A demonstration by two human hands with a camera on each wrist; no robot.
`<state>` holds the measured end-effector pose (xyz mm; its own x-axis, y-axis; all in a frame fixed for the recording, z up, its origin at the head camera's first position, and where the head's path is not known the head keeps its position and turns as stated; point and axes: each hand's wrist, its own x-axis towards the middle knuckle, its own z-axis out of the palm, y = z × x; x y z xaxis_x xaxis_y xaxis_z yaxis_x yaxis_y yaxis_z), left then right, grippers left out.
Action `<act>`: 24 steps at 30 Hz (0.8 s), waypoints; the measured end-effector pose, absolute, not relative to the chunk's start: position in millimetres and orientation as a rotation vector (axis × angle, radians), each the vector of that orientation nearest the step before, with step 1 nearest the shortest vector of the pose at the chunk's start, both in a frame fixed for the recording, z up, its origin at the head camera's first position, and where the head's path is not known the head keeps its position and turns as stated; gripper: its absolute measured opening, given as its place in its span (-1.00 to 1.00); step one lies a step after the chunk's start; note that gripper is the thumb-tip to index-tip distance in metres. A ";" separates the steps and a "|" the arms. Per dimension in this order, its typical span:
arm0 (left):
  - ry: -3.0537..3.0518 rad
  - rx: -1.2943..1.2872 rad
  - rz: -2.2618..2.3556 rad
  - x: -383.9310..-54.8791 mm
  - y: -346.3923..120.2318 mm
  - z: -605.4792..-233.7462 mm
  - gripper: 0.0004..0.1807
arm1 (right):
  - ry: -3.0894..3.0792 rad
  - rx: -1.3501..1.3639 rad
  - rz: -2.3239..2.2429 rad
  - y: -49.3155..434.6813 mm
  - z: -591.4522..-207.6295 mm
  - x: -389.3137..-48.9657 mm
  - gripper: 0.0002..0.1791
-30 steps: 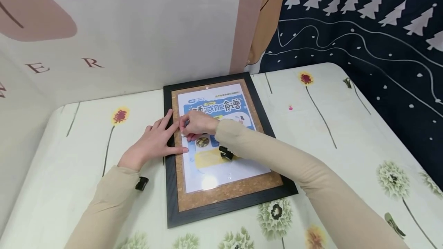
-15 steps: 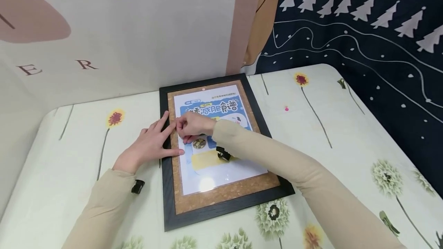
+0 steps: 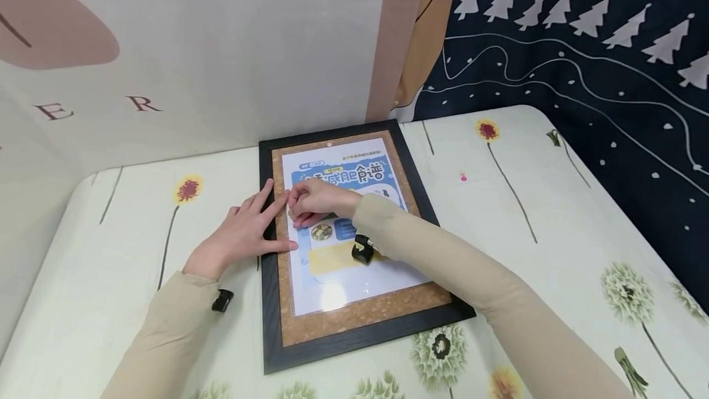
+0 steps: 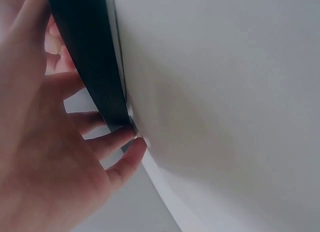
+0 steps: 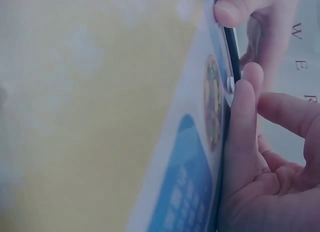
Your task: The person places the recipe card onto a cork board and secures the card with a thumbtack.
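Observation:
A laminated poster [image 3: 312, 294] with blue and yellow printing lies on a black-framed corkboard [image 3: 360, 318]. My left hand [image 3: 238, 239] spreads its fingers over the board's left side, its thumb at the poster's edge. In the left wrist view, some of its fingertips touch the black frame [image 4: 95, 47]. My right hand [image 3: 318, 199] reaches across the poster. At the poster's left edge its thumb and fingers are drawn together around a small pale thumbtack [image 5: 230, 85], which they partly hide. Another pale tack [image 3: 329, 145] sits at the top edge of the poster.
The board rests on a flower-printed tablecloth [image 3: 532, 300], its far edge close to a light wall covering [image 3: 249, 60]. A small pink dot [image 3: 463, 177] shows right of the board. A dark cloth with white trees [image 3: 554, 54] hangs at the right.
Both hands stay at the poster's left edge, with only slight shifts of the right fingers. The camera view sways a little.

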<state>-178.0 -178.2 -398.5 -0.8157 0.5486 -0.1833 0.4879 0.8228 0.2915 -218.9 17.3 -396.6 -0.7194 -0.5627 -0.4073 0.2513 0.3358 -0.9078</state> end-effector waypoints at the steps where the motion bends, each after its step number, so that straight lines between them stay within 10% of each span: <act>1: 2.745 0.800 0.339 -178.1 -177.7 -398.6 0.14 | 1.895 -0.278 -1.460 18.8 -396.5 -218.1 -0.96; 24: 2.755 0.789 0.342 -180.5 -177.6 -400.6 0.15 | 2.027 -0.442 -1.386 81.8 -375.6 -209.3 -0.87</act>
<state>-180.5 -177.6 -400.6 -0.8204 0.5436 -0.1774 0.4838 0.8253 0.2914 -209.3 81.8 -375.6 -0.7417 -0.5934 -0.3126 0.0757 0.3890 -0.9181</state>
